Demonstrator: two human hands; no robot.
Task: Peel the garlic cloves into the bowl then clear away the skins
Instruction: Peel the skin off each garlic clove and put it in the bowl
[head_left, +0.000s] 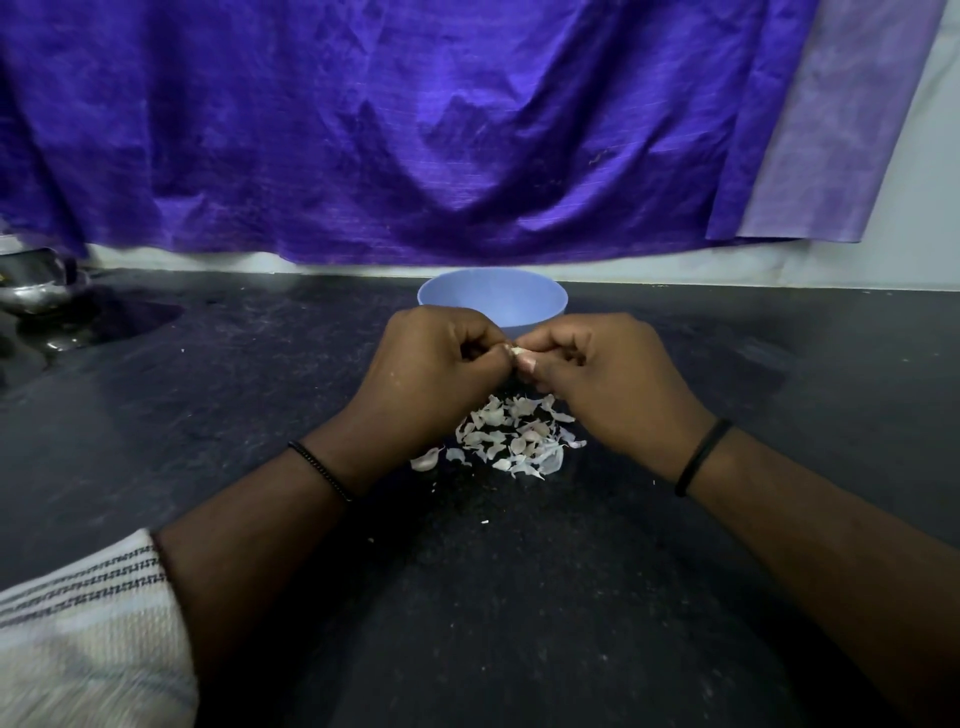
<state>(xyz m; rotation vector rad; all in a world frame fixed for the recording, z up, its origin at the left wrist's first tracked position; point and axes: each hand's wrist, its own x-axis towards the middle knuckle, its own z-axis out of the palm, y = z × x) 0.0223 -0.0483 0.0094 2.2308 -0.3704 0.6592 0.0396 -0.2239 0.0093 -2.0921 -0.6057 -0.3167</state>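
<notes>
Both hands pinch a seemingly crosswise clove.

Most of the garlic clove is buried in the grip of both hands, the bowl interior's contents are blocked, and the steel vessel runs off the left edge.

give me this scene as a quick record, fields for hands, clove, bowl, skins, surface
left hand: pinches the clove
right hand: pinches the same clove from the other side
clove: small pale piece between both hands' fingertips, mostly hidden
bowl: light blue, behind the hands; contents not visible
skins: loose white pile on the counter below the hands
counter: dark, speckled
backdrop: purple cloth hanging behind
</notes>
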